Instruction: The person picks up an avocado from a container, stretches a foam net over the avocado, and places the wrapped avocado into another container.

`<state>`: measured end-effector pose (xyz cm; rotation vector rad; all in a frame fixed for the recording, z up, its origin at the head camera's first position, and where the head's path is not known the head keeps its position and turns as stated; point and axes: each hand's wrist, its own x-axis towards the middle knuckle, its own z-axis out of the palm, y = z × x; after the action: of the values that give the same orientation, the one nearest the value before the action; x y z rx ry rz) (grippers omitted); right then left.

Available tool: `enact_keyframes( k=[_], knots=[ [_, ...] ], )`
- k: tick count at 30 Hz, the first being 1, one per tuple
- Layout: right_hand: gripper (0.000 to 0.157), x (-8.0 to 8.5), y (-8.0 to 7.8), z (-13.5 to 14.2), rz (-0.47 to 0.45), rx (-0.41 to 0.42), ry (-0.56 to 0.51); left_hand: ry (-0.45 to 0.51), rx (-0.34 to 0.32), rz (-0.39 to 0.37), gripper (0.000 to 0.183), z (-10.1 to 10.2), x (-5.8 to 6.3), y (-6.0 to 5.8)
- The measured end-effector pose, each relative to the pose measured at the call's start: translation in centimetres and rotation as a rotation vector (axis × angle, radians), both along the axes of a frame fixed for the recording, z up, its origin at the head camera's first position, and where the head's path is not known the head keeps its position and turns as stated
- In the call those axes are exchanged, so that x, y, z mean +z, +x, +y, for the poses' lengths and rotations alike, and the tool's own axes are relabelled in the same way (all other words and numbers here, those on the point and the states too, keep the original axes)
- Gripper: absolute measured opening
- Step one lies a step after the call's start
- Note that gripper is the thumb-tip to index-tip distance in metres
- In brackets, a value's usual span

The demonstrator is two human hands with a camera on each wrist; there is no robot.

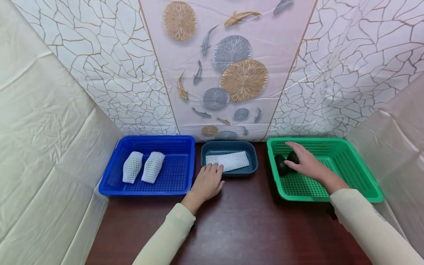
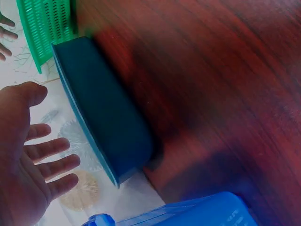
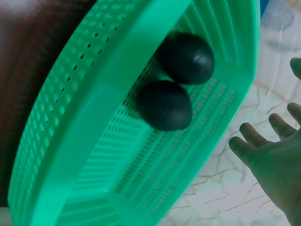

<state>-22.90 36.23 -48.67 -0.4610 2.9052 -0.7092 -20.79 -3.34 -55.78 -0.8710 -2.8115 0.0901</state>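
Pale cloth walls stand behind a red-brown bench, with fish and round leaf shapes on the middle part. On the bench sit a blue basket, a small teal tray and a green basket.

Two black, egg-shaped fruits lie side by side in the green basket, at the end closest to the tray. They look smooth and a bit shiny, so they may slip or roll. Each one is likely firm with some weight, but a hard squeeze could bruise it. The best place to hold one is around its fat middle, thumb on one side and fingers on the other.

One white foam net lies flat in the tray. It should be very light, soft and stretchy, though a rough tug could tear it. A gentle pinch at one end should lift it. Two plump foam nets rest in the blue basket.

The right hand hangs over the fruits with its fingers stretched out, holding nothing. The left hand is at the tray's near edge, fingers loose, holding nothing too. Whether its fingertips touch the flat net cannot be told.
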Motion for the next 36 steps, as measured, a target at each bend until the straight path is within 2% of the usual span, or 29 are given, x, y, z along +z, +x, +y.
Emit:
enact_keyframes(
  k=[5, 8, 15, 24, 32, 36],
  knots=[
    [0.091, -0.2, -0.9, 1.2, -0.168, -0.106, -0.056, 0.000, 0.000, -0.012, 0.055, 0.1, -0.5, -0.1],
    [0.096, -0.3, -1.5, 1.8, -0.239, -0.143, -0.076, -0.008, 0.004, -0.033, 0.054, 0.2, -0.9, -0.2],
    [0.099, -0.9, -2.4, 3.1, -0.339, -0.224, -0.081, -0.016, 0.010, -0.061, 0.050, 0.1, -1.5, -0.5],
    [0.107, -2.0, -3.0, 4.2, -0.458, -0.297, -0.162, 0.003, -0.004, -0.012, 0.038, 0.0, -1.9, -0.6],
    [0.109, -3.8, -4.1, 4.4, -0.556, -0.358, -0.166, -0.005, -0.015, 0.015, 0.016, 0.1, -2.3, -1.0],
    [0.107, -4.5, -4.7, 4.5, -0.572, -0.368, -0.156, -0.016, -0.008, 0.015, 0.015, 0.1, -2.4, -1.3]
  ],
)
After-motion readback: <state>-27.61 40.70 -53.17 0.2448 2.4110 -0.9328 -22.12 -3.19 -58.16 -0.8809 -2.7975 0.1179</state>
